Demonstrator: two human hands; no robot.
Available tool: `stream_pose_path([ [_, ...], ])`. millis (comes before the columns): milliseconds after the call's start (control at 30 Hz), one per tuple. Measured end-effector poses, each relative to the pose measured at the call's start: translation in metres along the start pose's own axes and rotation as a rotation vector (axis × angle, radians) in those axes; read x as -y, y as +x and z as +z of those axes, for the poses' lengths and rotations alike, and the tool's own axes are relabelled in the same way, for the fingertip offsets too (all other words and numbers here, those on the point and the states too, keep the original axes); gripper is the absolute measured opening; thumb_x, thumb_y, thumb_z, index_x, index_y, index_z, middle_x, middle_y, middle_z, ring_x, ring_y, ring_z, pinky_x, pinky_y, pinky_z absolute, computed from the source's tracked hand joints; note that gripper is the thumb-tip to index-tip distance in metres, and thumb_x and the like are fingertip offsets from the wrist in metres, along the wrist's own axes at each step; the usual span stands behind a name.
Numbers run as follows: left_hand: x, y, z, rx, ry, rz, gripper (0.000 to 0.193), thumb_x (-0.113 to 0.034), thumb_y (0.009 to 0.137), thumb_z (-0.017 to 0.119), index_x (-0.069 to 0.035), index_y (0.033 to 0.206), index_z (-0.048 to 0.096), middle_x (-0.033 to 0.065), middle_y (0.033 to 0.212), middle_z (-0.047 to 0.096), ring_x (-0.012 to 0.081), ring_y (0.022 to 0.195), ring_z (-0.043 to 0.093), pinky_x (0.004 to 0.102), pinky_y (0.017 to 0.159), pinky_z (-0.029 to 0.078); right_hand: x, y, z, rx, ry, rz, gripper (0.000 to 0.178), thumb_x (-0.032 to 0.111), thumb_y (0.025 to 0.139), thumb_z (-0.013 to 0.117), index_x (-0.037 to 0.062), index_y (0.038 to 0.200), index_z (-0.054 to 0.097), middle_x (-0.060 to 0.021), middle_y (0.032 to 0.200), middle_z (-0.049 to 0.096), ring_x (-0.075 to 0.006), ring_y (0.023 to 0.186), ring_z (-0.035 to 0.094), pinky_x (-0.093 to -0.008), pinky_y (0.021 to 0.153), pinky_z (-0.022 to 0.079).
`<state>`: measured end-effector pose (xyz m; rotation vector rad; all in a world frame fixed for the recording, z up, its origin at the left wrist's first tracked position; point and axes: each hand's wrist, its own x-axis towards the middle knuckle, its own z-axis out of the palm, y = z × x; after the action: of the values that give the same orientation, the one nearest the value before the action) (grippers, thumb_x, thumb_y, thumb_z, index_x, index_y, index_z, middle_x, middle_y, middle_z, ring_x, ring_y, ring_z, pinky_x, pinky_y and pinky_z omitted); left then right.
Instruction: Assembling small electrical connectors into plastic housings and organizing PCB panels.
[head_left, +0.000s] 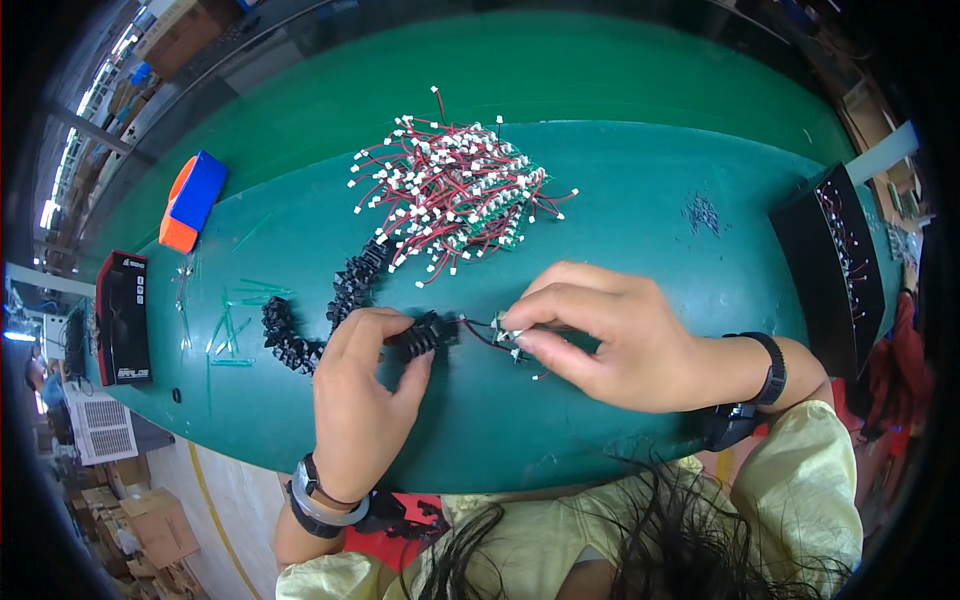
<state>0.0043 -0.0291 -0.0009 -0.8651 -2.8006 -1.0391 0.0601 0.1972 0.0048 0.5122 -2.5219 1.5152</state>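
Observation:
My left hand is closed, thumb and fingers pinching the near end of a curved row of small black plastic pieces. Between its fingertips a black ribbed piece shows. To the right, my right hand pinches a small circuit board with white connectors, partly covered by the fingers. From that board a red and black wire runs left toward the black piece; whether they join is too small to tell. Beyond both hands lies a heap of wired circuit boards with white plugs.
Green strips lie scattered at the left, near a black box and a blue and orange box-like object. Small dark bits lie at the far right. A black bin holding wired parts stands at the right edge.

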Motion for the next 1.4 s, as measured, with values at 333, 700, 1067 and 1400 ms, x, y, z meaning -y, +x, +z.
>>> stream_pose_path([
  [333, -0.013, 0.001, -0.001, -0.005, 0.098, 0.06, 0.032, 0.008, 0.065, 0.066, -0.002, 0.096, 0.062, 0.0106, 0.094, 0.058, 0.0271, 0.086, 0.061, 0.0332, 0.073, 0.049, -0.002, -0.004, 0.007, 0.001, -0.01, -0.102, 0.019, -0.002, 0.077, 0.067, 0.0017, 0.095, 0.064, -0.0097, 0.09, 0.062, -0.023, 0.078, 0.062, -0.0316, 0.065, 0.051],
  [700, -0.009, 0.007, 0.004, 0.174, -0.003, 0.098, 0.034, 0.005, 0.065, 0.07, -0.002, 0.097, 0.063, 0.0135, 0.097, 0.064, 0.0302, 0.088, 0.062, 0.0361, 0.077, 0.049, -0.022, -0.007, 0.025, 0.132, 0.017, -0.198, 0.018, 0.003, 0.081, 0.063, 0.0005, 0.098, 0.063, -0.0147, 0.11, 0.062, -0.031, 0.092, 0.063, -0.0383, 0.079, 0.053],
  [1067, -0.008, 0.003, 0.007, 0.162, -0.019, 0.032, 0.031, -0.002, 0.062, 0.073, -0.002, 0.09, 0.061, 0.0109, 0.089, 0.061, 0.0291, 0.087, 0.059, 0.0364, 0.077, 0.046, -0.01, -0.004, 0.027, 0.074, 0.277, 0.066, 0.014, 0.003, 0.082, 0.063, 0.0009, 0.096, 0.064, -0.0137, 0.104, 0.066, -0.029, 0.092, 0.065, -0.0355, 0.078, 0.053],
  [1400, -0.009, 0.002, 0.008, 0.137, 0.017, 0.059, 0.023, 0.006, 0.061, 0.068, -0.002, 0.081, 0.06, 0.0105, 0.089, 0.06, 0.0287, 0.087, 0.057, 0.0361, 0.075, 0.045, -0.013, -0.001, 0.024, 0.143, 0.296, 0.127, 0.014, -0.002, 0.081, 0.063, 0.0011, 0.095, 0.066, -0.0128, 0.108, 0.066, -0.0193, 0.095, 0.065, -0.0295, 0.082, 0.054],
])
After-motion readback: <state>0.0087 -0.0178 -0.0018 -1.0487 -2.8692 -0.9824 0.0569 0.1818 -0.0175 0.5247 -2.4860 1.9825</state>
